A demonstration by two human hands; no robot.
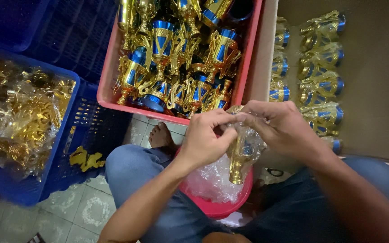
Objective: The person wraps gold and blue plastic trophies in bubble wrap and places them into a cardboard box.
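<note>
My left hand point(205, 139) and my right hand point(280, 128) meet over my lap, both pinching the top of a clear plastic bag around a small gold and blue trophy cup point(239, 157). The cup hangs base down between my hands. Under it sits a red bowl point(221, 208) holding crumpled clear bags point(210, 180).
A red crate point(106, 87) ahead is full of several loose gold and blue cups. On the right, a cardboard box point(374, 76) holds rows of bagged cups. A blue crate point(64, 144) at left holds gold parts in plastic. A gold piece point(86, 159) lies beside it.
</note>
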